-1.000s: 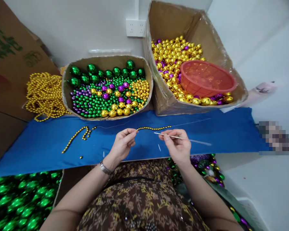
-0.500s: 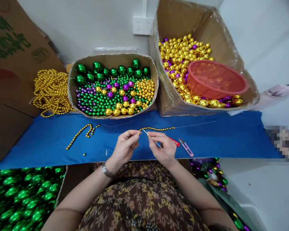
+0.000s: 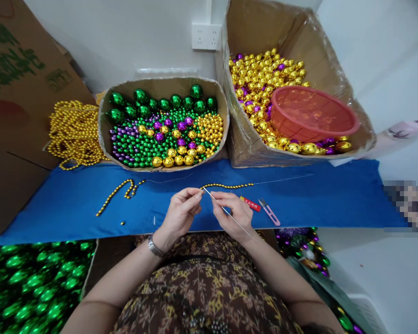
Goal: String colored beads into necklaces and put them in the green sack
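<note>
My left hand (image 3: 181,212) is pinched on the near end of a short strand of small gold beads (image 3: 228,186) that lies across the blue cloth (image 3: 334,195). In my right hand (image 3: 234,214) I grip a long thin needle (image 3: 226,212) between the fingers. The needle's tip points up and left at the left hand's fingertips, and its tail runs down and right past my wrist. A thin thread runs from the strand to the right over the cloth.
Another gold bead strand (image 3: 120,194) lies left on the cloth. Small snips (image 3: 270,212) and a red tag (image 3: 250,203) lie right. A box of green, purple and gold beads (image 3: 165,130) and a box of gold beads (image 3: 264,83) with a red basket (image 3: 311,113) stand behind. Gold strands (image 3: 73,134) are piled far left.
My right hand has swung the needle from pointing right to pointing up-left at the left fingertips, and has drawn close to the left hand. The snips and red tag have come into sight.
</note>
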Demonstrator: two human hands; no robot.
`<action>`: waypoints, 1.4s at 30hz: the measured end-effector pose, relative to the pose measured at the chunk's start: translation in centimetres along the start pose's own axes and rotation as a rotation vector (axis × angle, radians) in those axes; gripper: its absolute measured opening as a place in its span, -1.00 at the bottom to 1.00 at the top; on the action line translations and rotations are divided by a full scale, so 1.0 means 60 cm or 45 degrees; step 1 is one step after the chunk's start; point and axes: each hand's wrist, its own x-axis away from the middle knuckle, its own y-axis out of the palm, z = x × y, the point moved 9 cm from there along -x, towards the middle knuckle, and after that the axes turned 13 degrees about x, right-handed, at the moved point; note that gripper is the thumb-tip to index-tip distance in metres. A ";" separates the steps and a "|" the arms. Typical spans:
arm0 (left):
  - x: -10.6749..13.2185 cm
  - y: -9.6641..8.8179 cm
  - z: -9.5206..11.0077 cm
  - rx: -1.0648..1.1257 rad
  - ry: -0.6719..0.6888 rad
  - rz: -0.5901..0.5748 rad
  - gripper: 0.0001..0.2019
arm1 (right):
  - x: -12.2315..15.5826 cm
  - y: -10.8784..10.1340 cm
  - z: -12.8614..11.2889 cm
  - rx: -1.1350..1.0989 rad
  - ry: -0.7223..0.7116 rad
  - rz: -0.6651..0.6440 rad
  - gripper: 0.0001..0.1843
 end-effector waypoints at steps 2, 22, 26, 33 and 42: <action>0.001 0.001 0.000 0.007 0.000 -0.006 -0.80 | -0.001 -0.001 -0.002 -0.005 -0.010 0.001 -0.73; 0.001 0.001 -0.004 0.062 -0.021 -0.014 -0.84 | 0.001 0.003 -0.002 -0.008 -0.006 -0.016 -0.72; 0.001 0.001 -0.010 0.065 -0.058 -0.005 -0.82 | 0.002 0.006 -0.004 -0.029 -0.024 -0.022 -0.72; 0.000 0.003 -0.015 0.109 -0.138 0.008 -0.74 | 0.003 0.013 -0.009 -0.030 -0.056 -0.054 -0.75; -0.001 0.014 -0.009 0.086 -0.247 -0.003 -0.79 | 0.004 0.034 -0.010 -0.127 -0.056 -0.183 -0.83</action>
